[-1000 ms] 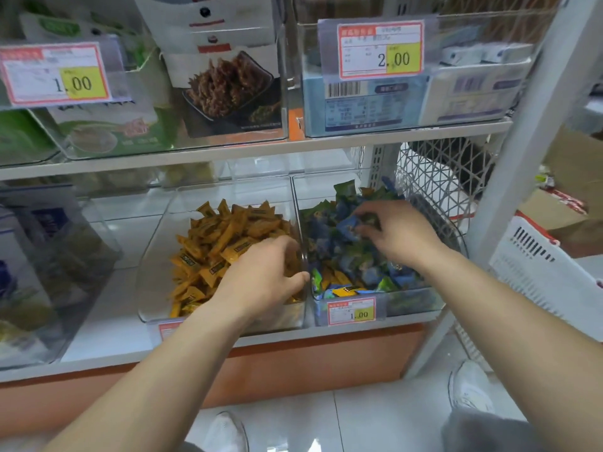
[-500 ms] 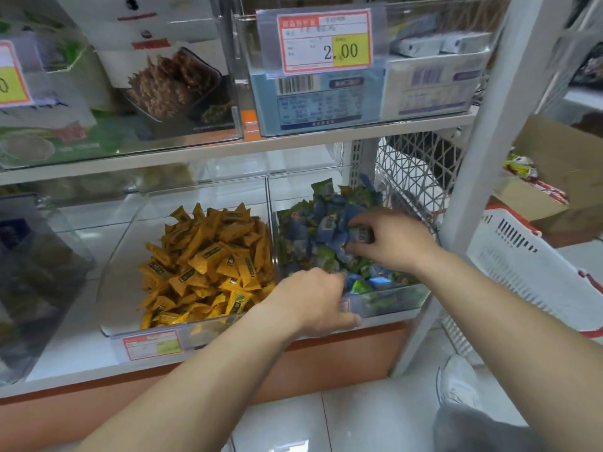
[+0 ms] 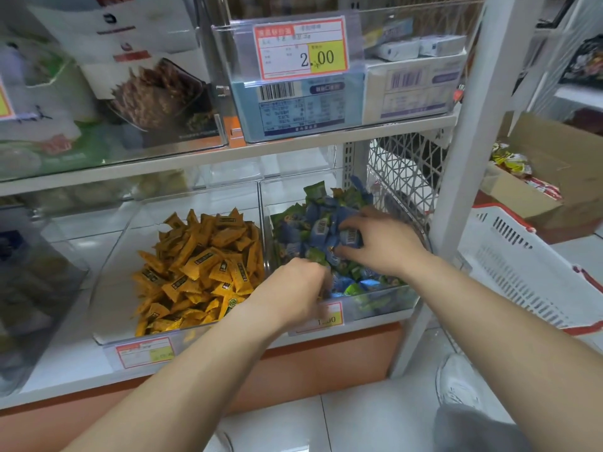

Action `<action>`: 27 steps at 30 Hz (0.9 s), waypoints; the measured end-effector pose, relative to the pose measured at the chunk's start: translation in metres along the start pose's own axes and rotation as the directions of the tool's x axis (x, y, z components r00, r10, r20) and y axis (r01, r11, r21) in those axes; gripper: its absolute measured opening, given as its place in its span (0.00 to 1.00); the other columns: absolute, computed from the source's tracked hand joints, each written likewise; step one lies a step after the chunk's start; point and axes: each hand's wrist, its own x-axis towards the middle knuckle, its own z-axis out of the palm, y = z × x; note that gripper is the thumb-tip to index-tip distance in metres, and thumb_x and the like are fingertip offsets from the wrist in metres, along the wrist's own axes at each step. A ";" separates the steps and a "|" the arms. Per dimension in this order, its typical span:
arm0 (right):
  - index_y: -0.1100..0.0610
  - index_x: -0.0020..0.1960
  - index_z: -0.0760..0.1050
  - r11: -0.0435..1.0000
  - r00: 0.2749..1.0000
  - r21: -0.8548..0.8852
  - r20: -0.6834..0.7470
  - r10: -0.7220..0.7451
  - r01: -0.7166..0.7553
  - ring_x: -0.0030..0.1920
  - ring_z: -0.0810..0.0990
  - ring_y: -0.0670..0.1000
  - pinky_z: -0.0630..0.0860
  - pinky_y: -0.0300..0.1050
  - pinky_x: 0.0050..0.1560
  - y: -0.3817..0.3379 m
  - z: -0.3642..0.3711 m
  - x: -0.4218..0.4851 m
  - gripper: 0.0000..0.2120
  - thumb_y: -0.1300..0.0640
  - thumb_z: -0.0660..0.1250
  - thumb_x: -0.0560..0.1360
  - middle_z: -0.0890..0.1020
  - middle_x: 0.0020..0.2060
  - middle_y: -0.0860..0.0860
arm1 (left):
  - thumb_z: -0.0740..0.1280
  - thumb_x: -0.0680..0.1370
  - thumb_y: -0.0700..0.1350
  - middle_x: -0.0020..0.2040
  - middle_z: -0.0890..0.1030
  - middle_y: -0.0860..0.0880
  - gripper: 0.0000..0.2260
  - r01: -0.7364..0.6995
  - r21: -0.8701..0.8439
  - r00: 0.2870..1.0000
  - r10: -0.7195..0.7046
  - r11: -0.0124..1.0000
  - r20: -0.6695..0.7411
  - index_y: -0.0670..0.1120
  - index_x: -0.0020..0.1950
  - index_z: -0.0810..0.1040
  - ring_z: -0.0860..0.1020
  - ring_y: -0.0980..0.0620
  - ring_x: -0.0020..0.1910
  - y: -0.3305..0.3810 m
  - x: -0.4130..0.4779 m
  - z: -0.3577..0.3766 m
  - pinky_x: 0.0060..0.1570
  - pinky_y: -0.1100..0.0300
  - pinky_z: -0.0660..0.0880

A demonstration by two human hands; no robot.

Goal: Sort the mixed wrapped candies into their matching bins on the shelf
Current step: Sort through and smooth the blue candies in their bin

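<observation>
Right hand (image 3: 381,246) pinches a blue candy (image 3: 350,238) in the bin (image 3: 385,301). Left hand (image 3: 293,288) curled beside it; we cannot tell its hold. Orange candies (image 3: 202,265) left of it look sorted to us; blue and green lie mixed.

White basket (image 3: 522,272), cardboard box (image 3: 561,151) (open), pale shoe (image 3: 456,383)
</observation>
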 end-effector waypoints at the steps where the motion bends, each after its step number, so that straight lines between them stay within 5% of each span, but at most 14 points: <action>1: 0.40 0.65 0.75 1.000 1.000 0.003 0.000 0.002 -0.002 0.60 0.77 0.55 0.73 0.48 0.51 0.000 0.000 0.000 0.25 0.33 0.68 0.71 0.75 0.63 0.48 | 0.76 0.71 0.46 0.54 0.78 0.47 0.17 -0.008 0.000 1.000 0.008 1.000 -0.004 0.49 0.59 0.80 0.77 0.45 0.52 -0.001 0.000 0.001 0.52 0.52 0.77; 5: 0.41 0.65 0.75 1.000 1.000 0.004 -0.001 -0.001 0.001 0.60 0.77 0.55 0.73 0.47 0.51 0.000 0.000 0.000 0.26 0.33 0.68 0.71 0.74 0.64 0.49 | 0.77 0.71 0.44 0.51 0.79 0.49 0.14 -0.062 -0.023 0.996 0.061 0.998 -0.065 0.50 0.56 0.84 0.77 0.49 0.49 -0.006 -0.003 0.000 0.51 0.54 0.77; 12: 0.41 0.65 0.75 1.000 1.000 0.010 -0.002 0.000 0.000 0.60 0.77 0.55 0.71 0.47 0.49 0.002 0.001 0.001 0.25 0.33 0.68 0.70 0.74 0.64 0.49 | 0.73 0.74 0.39 0.44 0.85 0.53 0.07 -0.050 -0.137 0.991 0.032 0.989 -0.129 0.50 0.48 0.87 0.79 0.60 0.40 -0.017 -0.011 -0.010 0.40 0.75 0.73; 16: 0.40 0.65 0.74 1.000 1.000 0.009 0.001 0.008 -0.008 0.61 0.77 0.55 0.73 0.48 0.51 0.001 0.001 0.002 0.26 0.33 0.68 0.70 0.74 0.65 0.49 | 0.69 0.77 0.48 0.53 0.81 0.52 0.15 -0.050 0.031 0.985 0.054 0.998 -0.162 0.53 0.63 0.77 0.79 0.50 0.51 -0.010 -0.015 -0.010 0.48 0.57 0.76; 19: 0.40 0.66 0.74 1.000 1.000 0.009 0.010 0.012 -0.012 0.61 0.77 0.55 0.72 0.48 0.51 0.001 0.001 0.002 0.27 0.33 0.67 0.70 0.74 0.65 0.49 | 0.67 0.74 0.62 0.61 0.76 0.50 0.27 -0.050 0.130 0.998 0.055 0.990 -0.035 0.53 0.69 0.71 0.78 0.46 0.57 -0.002 -0.015 0.002 0.54 0.54 0.75; 22: 0.40 0.66 0.73 1.000 1.000 0.013 0.020 0.013 -0.013 0.61 0.77 0.55 0.72 0.47 0.50 0.001 0.002 0.002 0.27 0.32 0.67 0.70 0.74 0.64 0.49 | 0.70 0.71 0.65 0.64 0.73 0.48 0.34 -0.002 0.171 0.995 -0.015 0.985 0.097 0.50 0.72 0.67 0.77 0.43 0.59 0.005 -0.010 0.016 0.55 0.50 0.77; 27: 0.41 0.66 0.74 1.000 1.000 0.011 0.024 0.010 -0.010 0.61 0.77 0.56 0.75 0.49 0.54 0.000 0.000 0.000 0.27 0.33 0.67 0.70 0.74 0.64 0.50 | 0.73 0.70 0.58 0.55 0.81 0.48 0.23 0.053 0.022 0.996 -0.054 0.998 0.072 0.49 0.61 0.76 0.78 0.46 0.54 0.007 0.005 0.019 0.50 0.53 0.77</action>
